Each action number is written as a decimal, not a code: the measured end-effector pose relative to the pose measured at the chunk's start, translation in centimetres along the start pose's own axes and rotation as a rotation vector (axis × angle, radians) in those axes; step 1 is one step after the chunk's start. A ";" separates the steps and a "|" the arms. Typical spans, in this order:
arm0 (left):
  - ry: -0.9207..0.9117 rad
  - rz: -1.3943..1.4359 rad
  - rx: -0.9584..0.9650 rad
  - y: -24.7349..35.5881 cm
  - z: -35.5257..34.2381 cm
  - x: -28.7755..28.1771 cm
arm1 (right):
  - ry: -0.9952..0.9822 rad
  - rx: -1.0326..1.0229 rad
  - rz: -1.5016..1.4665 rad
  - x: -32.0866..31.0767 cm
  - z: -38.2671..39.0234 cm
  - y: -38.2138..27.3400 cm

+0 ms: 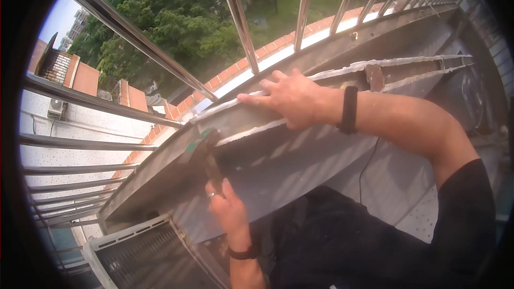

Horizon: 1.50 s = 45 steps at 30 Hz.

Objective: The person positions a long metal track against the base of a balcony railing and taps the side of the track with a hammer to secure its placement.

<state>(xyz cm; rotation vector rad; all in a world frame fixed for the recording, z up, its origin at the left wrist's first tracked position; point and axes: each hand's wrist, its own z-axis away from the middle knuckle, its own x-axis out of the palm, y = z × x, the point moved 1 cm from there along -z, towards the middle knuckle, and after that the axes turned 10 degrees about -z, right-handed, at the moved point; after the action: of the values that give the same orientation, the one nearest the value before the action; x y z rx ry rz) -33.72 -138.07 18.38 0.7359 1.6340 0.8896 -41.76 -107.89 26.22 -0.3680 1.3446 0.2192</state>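
My left hand [227, 208], low at centre, is closed round the brown handle of a hammer [198, 143] with a green marking on its blurred head, which is at the left end of a long narrow metal channel [243, 118] with rough white edges. My right hand [289, 99] lies over the top of this channel, fingers spread across its white edge. A brown block [375, 77] sits between the channel's two edges farther right. Beneath lies a broad grey metal surface [278, 171].
Steel railing bars [305, 0] rise around the ledge, bordered by orange brick edging [273, 47], with trees and buildings beyond. A slotted metal unit [139, 254] stands at lower left. A thin black cable [364, 171] hangs at right, near my dark-clothed body.
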 end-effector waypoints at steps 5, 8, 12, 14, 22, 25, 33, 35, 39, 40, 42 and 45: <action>-0.050 -0.185 0.043 2.5 -0.3 0.5 | -0.046 0.021 0.017 -0.5 -0.1 -0.3; -0.059 0.121 -0.051 4.7 -1.1 -1.2 | -0.012 0.007 0.029 0.1 -0.1 -0.1; 0.092 0.389 -0.118 6.0 -1.7 -2.4 | -0.023 -0.006 0.044 0.3 -0.3 -0.1; -0.185 0.066 -0.274 4.2 -2.4 -2.3 | 0.059 -0.033 0.052 0.5 -0.5 -0.2; -0.182 -0.070 -0.149 6.2 -2.7 -3.9 | 0.028 -0.007 0.035 0.5 -0.2 -0.3; -0.020 -0.062 -0.091 8.2 -2.3 -3.8 | -0.003 0.016 0.025 0.4 0.0 -0.1; -0.094 -0.765 0.136 3.1 -2.6 -0.3 | -0.009 0.021 0.004 0.1 0.1 -0.6; -0.079 -0.726 0.186 3.4 -2.8 -0.5 | -0.002 0.013 0.005 0.3 0.0 -0.7; -0.086 -0.629 0.072 4.6 -3.3 -1.5 | 0.017 0.020 0.020 0.2 0.0 -0.5; -0.082 -0.614 0.082 4.9 -3.5 -1.7 | 0.026 0.027 0.025 0.5 0.1 -0.5; -0.076 -0.606 0.117 4.6 -3.8 -2.1 | 0.087 0.008 0.032 1.5 0.3 -0.4; -0.073 -0.561 0.148 4.0 -3.6 -2.6 | 0.105 -0.015 0.008 1.1 0.2 -0.3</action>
<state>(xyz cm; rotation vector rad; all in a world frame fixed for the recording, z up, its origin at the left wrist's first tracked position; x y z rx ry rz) -36.51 -138.77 23.56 0.3660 1.7267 0.3389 -41.22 -108.11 25.27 -0.3911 1.4483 0.2194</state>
